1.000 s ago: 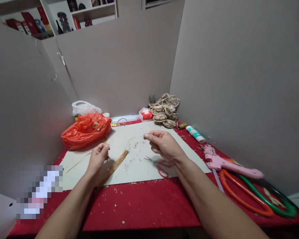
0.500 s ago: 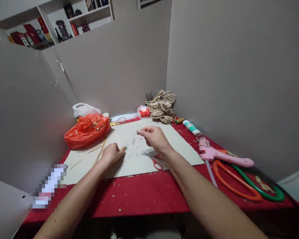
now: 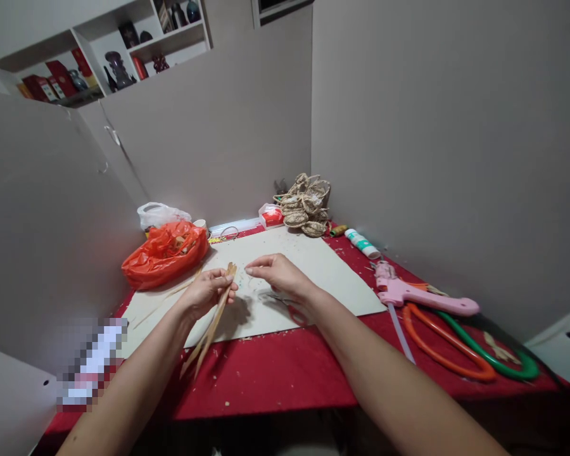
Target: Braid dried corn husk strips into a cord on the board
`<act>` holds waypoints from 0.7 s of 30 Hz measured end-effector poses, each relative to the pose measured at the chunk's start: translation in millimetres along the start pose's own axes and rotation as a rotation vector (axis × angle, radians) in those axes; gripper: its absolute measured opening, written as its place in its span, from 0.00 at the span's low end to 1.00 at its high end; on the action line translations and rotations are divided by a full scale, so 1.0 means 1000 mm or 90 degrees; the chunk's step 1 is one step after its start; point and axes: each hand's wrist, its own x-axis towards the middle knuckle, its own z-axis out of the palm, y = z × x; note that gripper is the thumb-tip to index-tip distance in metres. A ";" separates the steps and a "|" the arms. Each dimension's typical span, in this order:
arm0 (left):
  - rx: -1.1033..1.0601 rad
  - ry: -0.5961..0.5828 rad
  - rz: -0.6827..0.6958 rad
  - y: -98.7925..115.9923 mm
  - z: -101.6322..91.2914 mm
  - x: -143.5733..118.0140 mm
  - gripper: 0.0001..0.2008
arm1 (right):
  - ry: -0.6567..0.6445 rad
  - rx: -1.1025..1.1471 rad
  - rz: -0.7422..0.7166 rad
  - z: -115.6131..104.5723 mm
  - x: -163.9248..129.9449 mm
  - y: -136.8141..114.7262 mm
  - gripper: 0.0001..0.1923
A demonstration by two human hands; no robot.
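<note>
My left hand (image 3: 208,292) is closed round a small bundle of dry, straw-coloured plant strips (image 3: 215,326), raised over the board. Their short ends stick up past my thumb, while the long tails hang toward the board's front edge. Just to the right, my right hand (image 3: 280,273) pinches thumb and forefinger together; a faint thin strand seems to hang there, too fine to name now. Beneath that wrist lie scissors with red handles (image 3: 298,315), partly hidden. More pale strips (image 3: 171,292) rest on the white board (image 3: 332,272) behind my left hand.
A red plastic bag (image 3: 161,263) sits at the left. Small woven straw pieces (image 3: 306,209) are piled at the back. Along the right are a white-and-green roll (image 3: 362,243), a pink glue gun (image 3: 418,297), and orange (image 3: 446,354) and green loops (image 3: 522,368). Walls enclose the red-covered table (image 3: 266,380).
My left hand has lifted the strips off the board and turned them so their tails point toward me. My right hand has moved slightly left and lower, closer to the bundle.
</note>
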 end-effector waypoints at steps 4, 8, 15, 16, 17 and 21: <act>-0.107 -0.036 0.023 0.001 0.015 -0.008 0.11 | -0.144 0.149 0.015 0.010 -0.009 -0.005 0.21; -0.165 -0.032 0.029 -0.002 0.025 -0.008 0.10 | -0.154 0.236 0.017 0.012 -0.012 -0.007 0.21; -0.227 -0.083 0.018 -0.004 0.033 -0.004 0.08 | -0.228 0.297 0.040 0.008 -0.013 -0.007 0.24; -0.232 -0.088 0.019 -0.005 0.033 -0.004 0.08 | -0.229 0.298 0.038 0.007 -0.012 -0.006 0.24; -0.235 -0.093 0.020 -0.005 0.034 -0.003 0.08 | -0.230 0.297 0.036 0.007 -0.012 -0.005 0.24; -0.226 -0.109 0.018 -0.007 0.034 -0.003 0.07 | -0.237 0.284 0.029 0.006 -0.011 -0.004 0.25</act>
